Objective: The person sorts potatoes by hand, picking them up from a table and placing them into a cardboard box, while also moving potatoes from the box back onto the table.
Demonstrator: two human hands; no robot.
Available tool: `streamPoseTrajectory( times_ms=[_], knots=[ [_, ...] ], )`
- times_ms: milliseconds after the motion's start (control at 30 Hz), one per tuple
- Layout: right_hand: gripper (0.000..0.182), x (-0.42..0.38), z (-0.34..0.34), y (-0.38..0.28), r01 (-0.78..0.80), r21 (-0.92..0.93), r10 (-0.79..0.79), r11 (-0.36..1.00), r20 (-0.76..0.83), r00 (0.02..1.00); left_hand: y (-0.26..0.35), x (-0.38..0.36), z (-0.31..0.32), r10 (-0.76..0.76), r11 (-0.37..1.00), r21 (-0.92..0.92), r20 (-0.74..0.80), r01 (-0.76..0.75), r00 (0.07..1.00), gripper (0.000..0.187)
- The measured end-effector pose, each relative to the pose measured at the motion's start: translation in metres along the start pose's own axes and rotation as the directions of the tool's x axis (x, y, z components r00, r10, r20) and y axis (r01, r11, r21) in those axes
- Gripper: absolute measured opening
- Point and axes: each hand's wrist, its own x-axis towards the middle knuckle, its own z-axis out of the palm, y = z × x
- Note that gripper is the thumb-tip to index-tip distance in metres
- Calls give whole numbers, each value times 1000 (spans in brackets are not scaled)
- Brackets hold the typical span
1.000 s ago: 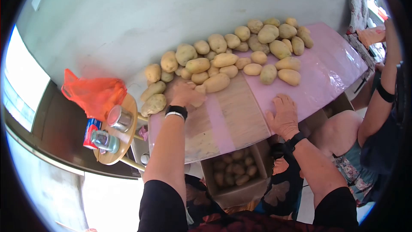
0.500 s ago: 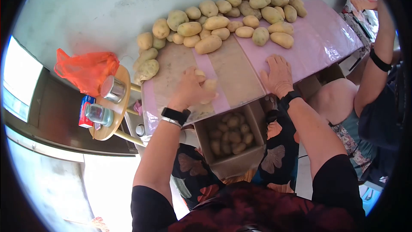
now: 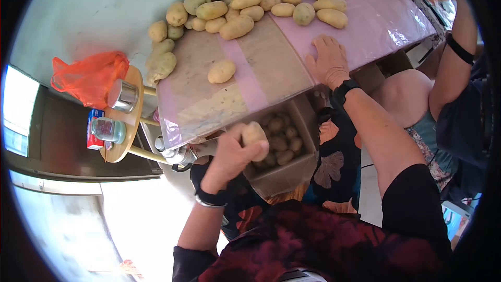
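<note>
My left hand (image 3: 234,152) is closed around a potato (image 3: 254,134), somewhat blurred, above the left side of an open cardboard box (image 3: 279,177). Several potatoes (image 3: 280,134) lie inside that box, below the table edge. My right hand (image 3: 329,61) rests flat with fingers spread on the pink plastic-covered tabletop (image 3: 365,31). One lone potato (image 3: 222,71) lies on the brown part of the tabletop. Along the wall side, a long heap of potatoes (image 3: 237,27) stretches across the table.
At left, a small round wooden stand (image 3: 134,120) carries a metal canister (image 3: 123,95), a glass jar (image 3: 108,130), a red-and-blue box (image 3: 95,130) and a red plastic bag (image 3: 91,78). Another person's arm (image 3: 459,52) and bare knee (image 3: 404,94) are close by on the right.
My left hand has moved from the tabletop down over the box with a potato in it, leaving one potato behind on the table. My right hand stays on the table. The view has shifted.
</note>
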Motion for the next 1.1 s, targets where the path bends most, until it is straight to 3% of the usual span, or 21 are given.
streamPoseTrajectory(
  times_ms=[33, 133, 200, 267, 400, 467, 567, 633, 667, 733, 767, 833, 967, 1100],
  knots=[
    [29, 2, 0, 0, -1, -11, 1, 1000, -6, 1000, -21, 3, 8, -59, 989, 137, -1, 59, 998, 32],
    [31, 5, -6, -3, -22, 35, 20, 999, 58, 998, -68, 9, 38, -82, 954, 285, -60, 96, 995, 39],
    [32, 4, -8, -3, -4, 26, 3, 1000, 21, 1000, -73, 9, 47, -68, 924, 370, -88, 96, 994, 44],
    [34, 4, -9, -5, -15, 22, 15, 1000, 36, 999, -70, 9, 46, 35, 926, 378, -87, 0, 996, 38],
    [34, 3, -8, -4, -12, 32, 10, 999, 47, 999, 4, 18, 17, 276, 935, 281, -187, -218, 943, 15],
    [33, 5, -7, -4, -13, 29, 12, 999, 44, 999, 11, 46, -5, 577, 765, 555, -362, -328, 732, 16],
    [31, 4, -7, -5, -12, 38, 11, 999, 13, 1000, 9, 92, -34, 585, 739, 628, -418, -244, 695, 24],
    [31, 5, -5, -2, -10, 55, 10, 998, 7, 1000, -5, 122, -45, 697, 601, 772, -381, -205, 608, 35],
    [31, 3, -4, -2, -7, 76, 7, 997, 4, 1000, -9, 130, -50, 687, 608, 766, -378, -207, 621, 35],
    [30, 1, -3, -1, -9, 65, 8, 998, 11, 1000, -13, 137, -52, 594, 609, 743, -195, -278, 781, 40],
    [30, 2, -3, -1, 3, 60, -2, 998, -9, 1000, -14, 138, -51, 579, 619, 734, -186, -280, 794, 40],
    [30, 1, -1, 0, -4, 46, 4, 999, 12, 1000, 4, 129, -47, 423, 676, 718, -194, -165, 885, 43],
    [31, 3, -2, 0, -11, 39, 10, 999, 15, 1000, 0, 102, -24, 428, 643, 745, -156, -179, 890, 42],
    [32, 5, -4, -2, -34, 44, 31, 998, 66, 997, 4, 55, 10, 524, 617, 721, -78, -315, 848, 40]
  ],
)
